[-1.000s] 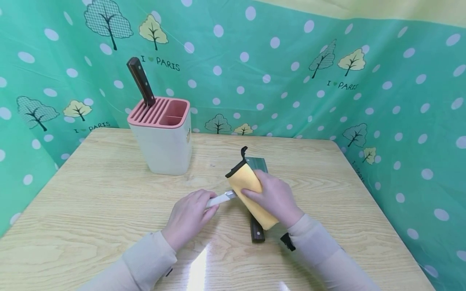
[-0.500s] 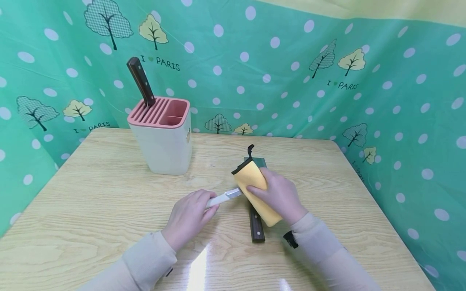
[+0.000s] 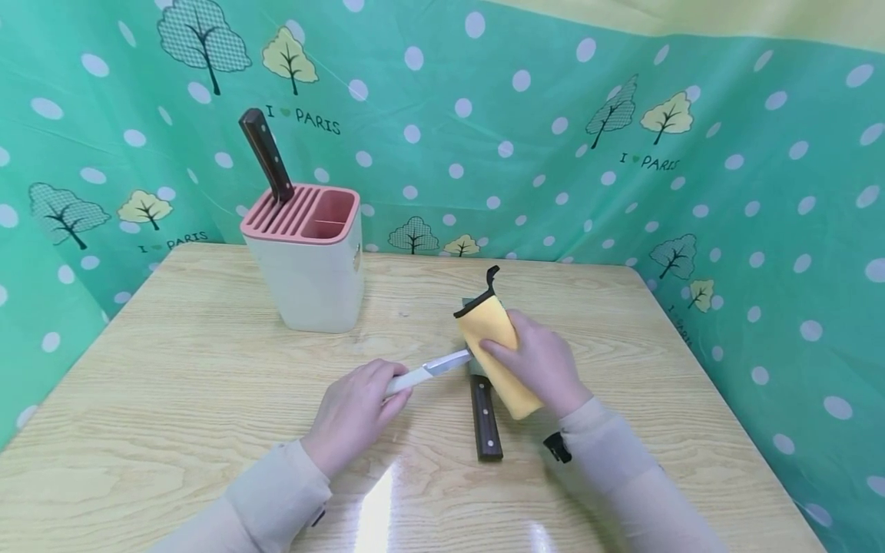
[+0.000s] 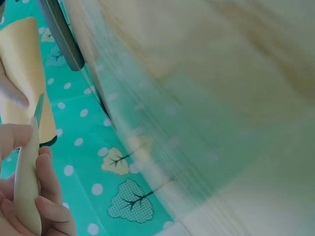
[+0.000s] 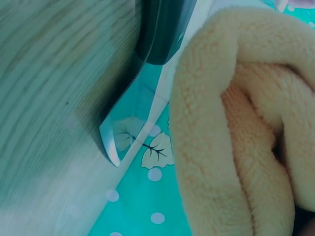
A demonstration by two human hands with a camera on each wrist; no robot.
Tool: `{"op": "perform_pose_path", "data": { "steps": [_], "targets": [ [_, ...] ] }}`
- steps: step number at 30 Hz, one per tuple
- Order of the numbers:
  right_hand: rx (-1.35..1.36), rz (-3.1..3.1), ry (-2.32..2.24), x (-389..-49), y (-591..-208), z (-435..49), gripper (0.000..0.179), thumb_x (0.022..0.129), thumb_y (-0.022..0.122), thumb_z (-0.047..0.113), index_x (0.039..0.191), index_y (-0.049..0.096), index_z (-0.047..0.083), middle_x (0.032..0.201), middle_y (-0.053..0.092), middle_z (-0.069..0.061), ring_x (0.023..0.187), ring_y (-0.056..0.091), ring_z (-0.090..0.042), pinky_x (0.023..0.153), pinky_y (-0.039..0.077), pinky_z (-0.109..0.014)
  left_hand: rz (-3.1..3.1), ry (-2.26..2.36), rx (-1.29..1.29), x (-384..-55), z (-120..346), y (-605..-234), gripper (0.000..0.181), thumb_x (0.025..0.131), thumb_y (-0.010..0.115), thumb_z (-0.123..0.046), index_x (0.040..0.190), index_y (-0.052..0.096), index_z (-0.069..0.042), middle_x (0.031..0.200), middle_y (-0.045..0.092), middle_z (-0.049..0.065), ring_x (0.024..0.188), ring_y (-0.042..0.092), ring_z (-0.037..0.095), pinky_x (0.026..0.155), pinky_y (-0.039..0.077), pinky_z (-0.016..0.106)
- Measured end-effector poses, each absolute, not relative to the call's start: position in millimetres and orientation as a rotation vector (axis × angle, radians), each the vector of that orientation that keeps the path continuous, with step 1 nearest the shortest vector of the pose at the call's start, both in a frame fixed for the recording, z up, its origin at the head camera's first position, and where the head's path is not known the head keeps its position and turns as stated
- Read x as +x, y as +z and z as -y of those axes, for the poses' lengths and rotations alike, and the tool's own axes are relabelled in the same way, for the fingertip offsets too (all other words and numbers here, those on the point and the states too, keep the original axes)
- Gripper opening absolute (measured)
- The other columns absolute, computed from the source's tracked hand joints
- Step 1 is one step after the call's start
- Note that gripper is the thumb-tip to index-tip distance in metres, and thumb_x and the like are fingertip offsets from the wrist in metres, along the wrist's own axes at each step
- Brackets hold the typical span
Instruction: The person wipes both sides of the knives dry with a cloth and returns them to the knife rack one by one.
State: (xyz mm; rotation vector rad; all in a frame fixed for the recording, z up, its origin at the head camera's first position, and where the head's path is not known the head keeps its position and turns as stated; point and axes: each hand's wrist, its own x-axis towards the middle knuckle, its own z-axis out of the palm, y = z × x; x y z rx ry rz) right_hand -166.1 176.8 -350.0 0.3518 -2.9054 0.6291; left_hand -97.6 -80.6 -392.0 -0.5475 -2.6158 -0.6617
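My left hand [image 3: 356, 415] grips the white handle of a small knife [image 3: 415, 378], whose blade points right and slightly away. My right hand [image 3: 542, 362] holds a folded yellow cloth [image 3: 484, 322] with black trim and a loop; the cloth covers the blade's tip end. Below the cloth a cleaver [image 3: 487, 422] lies on the table, dark riveted handle toward me, much of its blade hidden. In the left wrist view the blade of the knife [image 4: 28, 182] runs against the cloth [image 4: 19, 54]. The right wrist view shows the cloth's plush folds [image 5: 206, 128] beside the cleaver's blade [image 5: 133, 108].
At the back left of the wooden table [image 3: 173, 384] stands a white knife block [image 3: 311, 284] with a pink slotted top. A dark-handled knife [image 3: 267, 156] leans in one slot. A green dotted curtain [image 3: 456, 146] hangs behind and beside the table.
My right hand has slid the cloth right and slightly away along the knife, so more of the blade and of the cleaver's handle shows. My left hand has stayed almost still.
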Motion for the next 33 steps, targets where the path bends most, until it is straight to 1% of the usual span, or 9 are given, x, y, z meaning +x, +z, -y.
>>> {"op": "perform_pose_path", "data": {
  "steps": [2,4,7,11,16,21,24,29,33],
  "targets": [
    [0.331,2.909,0.642,-167.1,-350.1,-178.4,0.048,0.089,0.069,0.048,0.116,0.061,0.009,0.074,0.06,-0.002,0.06,0.054,-0.016,0.051,0.039,-0.029,2.621,-0.673,-0.545,-97.4,81.4,-391.1,0.02,0.086,0.076,-0.018,0.101,0.069,-0.007,0.084,0.065,-0.004,0.065,0.051,0.006,0.055,0.043,0.019],
    [0.317,2.909,0.647,-168.3,-350.3,-179.8,0.049,0.089,0.069,0.047,0.117,0.061,0.009,0.075,0.061,-0.002,0.06,0.054,-0.016,0.051,0.04,-0.029,2.622,-0.679,-0.543,-97.2,82.3,-390.4,0.02,0.086,0.076,-0.018,0.101,0.069,-0.007,0.084,0.065,-0.004,0.064,0.05,0.005,0.054,0.042,0.018],
    [0.305,2.906,0.659,-170.2,-351.0,-181.4,0.047,0.089,0.069,0.047,0.115,0.061,0.009,0.074,0.061,-0.003,0.059,0.054,-0.016,0.051,0.04,-0.029,2.623,-0.68,-0.542,-96.8,83.7,-389.9,0.02,0.086,0.076,-0.018,0.101,0.069,-0.007,0.083,0.064,-0.005,0.063,0.049,0.005,0.054,0.042,0.018],
    [0.291,2.896,0.679,-172.0,-352.1,-183.2,0.048,0.089,0.069,0.047,0.116,0.061,0.008,0.075,0.061,-0.004,0.06,0.055,-0.017,0.052,0.041,-0.029,2.637,-0.703,-0.533,-96.3,85.9,-389.3,0.02,0.086,0.076,-0.017,0.101,0.068,-0.007,0.082,0.063,-0.005,0.062,0.047,0.004,0.052,0.04,0.017],
    [0.246,2.892,0.754,-173.0,-351.9,-185.5,0.049,0.091,0.066,0.049,0.116,0.059,0.008,0.074,0.061,-0.006,0.059,0.056,-0.018,0.052,0.042,-0.03,2.643,-0.743,-0.505,-96.4,88.6,-388.1,0.019,0.087,0.075,-0.017,0.103,0.068,-0.008,0.083,0.063,-0.005,0.062,0.045,0.004,0.052,0.039,0.017],
    [0.146,2.918,0.966,-174.3,-353.3,-186.8,0.055,0.091,0.062,0.055,0.122,0.056,0.01,0.078,0.063,-0.009,0.06,0.059,-0.019,0.053,0.046,-0.031,2.65,-0.783,-0.464,-96.1,90.9,-385.2,0.02,0.088,0.075,-0.018,0.104,0.068,-0.009,0.085,0.063,-0.004,0.062,0.045,0.005,0.053,0.038,0.019],
    [0.078,2.914,1.136,-175.5,-356.2,-187.7,0.056,0.091,0.062,0.057,0.122,0.055,0.012,0.083,0.065,-0.011,0.061,0.061,-0.019,0.055,0.049,-0.032,2.681,-0.813,-0.43,-95.7,91.9,-382.7,0.022,0.089,0.073,-0.019,0.107,0.068,-0.009,0.088,0.064,-0.003,0.062,0.045,0.006,0.053,0.038,0.02],
    [0.007,2.844,1.416,-177.6,-360.9,-187.3,0.054,0.09,0.064,0.056,0.119,0.055,0.012,0.091,0.068,-0.014,0.064,0.065,-0.02,0.056,0.054,-0.034,2.709,-0.869,-0.387,-94.8,93.3,-378.5,0.023,0.092,0.07,-0.021,0.111,0.067,-0.009,0.092,0.065,-0.001,0.063,0.046,0.006,0.053,0.039,0.021],
    [-0.003,2.763,1.606,-178.7,-362.7,-184.0,0.053,0.091,0.065,0.053,0.122,0.056,0.011,0.098,0.068,-0.016,0.069,0.067,-0.02,0.059,0.057,-0.036,2.687,-0.907,-0.384,-93.7,93.7,-377.3,0.024,0.092,0.07,-0.021,0.112,0.066,-0.009,0.093,0.065,0.0,0.065,0.048,0.006,0.055,0.04,0.021]
  ]
}}
